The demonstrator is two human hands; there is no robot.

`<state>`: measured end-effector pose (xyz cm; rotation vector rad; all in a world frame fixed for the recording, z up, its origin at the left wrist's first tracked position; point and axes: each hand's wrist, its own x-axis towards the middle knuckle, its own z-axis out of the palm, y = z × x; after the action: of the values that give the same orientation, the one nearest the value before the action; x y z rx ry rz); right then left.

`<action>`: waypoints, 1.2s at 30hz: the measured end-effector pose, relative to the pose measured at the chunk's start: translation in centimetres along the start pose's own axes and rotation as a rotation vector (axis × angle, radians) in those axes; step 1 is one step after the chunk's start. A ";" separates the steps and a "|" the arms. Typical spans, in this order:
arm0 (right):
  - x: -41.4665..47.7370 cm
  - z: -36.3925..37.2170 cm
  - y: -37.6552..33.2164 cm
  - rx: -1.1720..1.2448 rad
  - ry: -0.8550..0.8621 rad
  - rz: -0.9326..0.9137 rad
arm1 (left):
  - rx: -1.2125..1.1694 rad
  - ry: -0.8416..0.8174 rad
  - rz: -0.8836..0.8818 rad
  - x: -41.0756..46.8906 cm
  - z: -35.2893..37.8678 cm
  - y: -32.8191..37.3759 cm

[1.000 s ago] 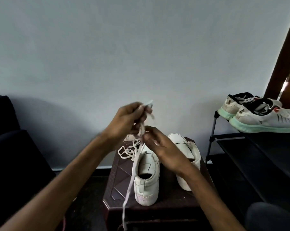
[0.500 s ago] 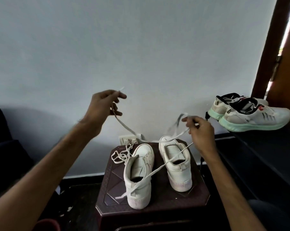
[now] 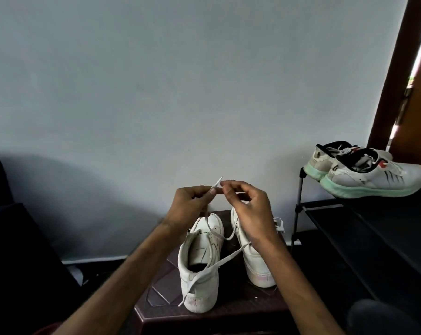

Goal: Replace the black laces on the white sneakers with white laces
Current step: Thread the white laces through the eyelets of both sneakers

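Head view: both hands meet just below the middle of the frame, above two white sneakers that stand on a dark brown plastic stool (image 3: 156, 294). The left hand (image 3: 192, 206) pinches a white lace (image 3: 228, 258) between thumb and forefinger just below its tip, which sticks up and to the right past the fingers. The right hand (image 3: 250, 209) has its fingers curled, with thumb and forefinger closed on the same lace just beside the left hand's pinch.

From the hands the lace drops to the front eyelets of the left-frame sneaker (image 3: 199, 262). A long strand crosses from the side of the right-frame sneaker (image 3: 257, 264) over the open collar of the left-frame one, and its free end hangs down past that heel. Both sneakers stand upright, heels toward the camera, just beside each other. Another loop of white lace (image 3: 279, 224) shows at the right edge of the right-frame sneaker, partly hidden by the right wrist.

At the right of the frame a pair of white running shoes with mint-green soles (image 3: 373, 180) sits on top of a black shoe rack (image 3: 299, 213). A brown door frame (image 3: 393, 81) rises in the upper right, and a dark chair (image 3: 11, 238) fills the lower left.
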<state>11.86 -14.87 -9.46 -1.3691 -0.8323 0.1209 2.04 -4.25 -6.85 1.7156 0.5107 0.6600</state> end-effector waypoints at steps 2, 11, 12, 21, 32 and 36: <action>0.1 0.2 0.4 0.090 0.033 0.042 | 0.077 -0.018 0.017 -0.1 0.3 0.0; 1.6 -3.2 -1.3 0.629 0.233 0.104 | 0.435 -0.001 0.081 0.9 -1.3 -2.3; 2.3 -4.0 -1.7 0.538 0.223 0.033 | 0.623 0.014 0.077 1.1 -1.5 -3.0; 4.4 1.9 4.3 -0.752 -0.500 0.130 | 0.970 -0.103 -0.102 1.4 -1.0 -7.0; 4.3 1.6 6.4 -0.849 -0.577 0.217 | 0.820 0.007 -0.051 1.7 -0.5 -9.0; 4.3 1.2 6.5 -0.810 -0.574 0.207 | 0.801 0.007 -0.039 1.8 -0.4 -9.0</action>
<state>16.71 -10.04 -13.35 -2.2400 -1.2906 0.3794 3.16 -0.63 -15.20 2.4367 0.8897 0.4519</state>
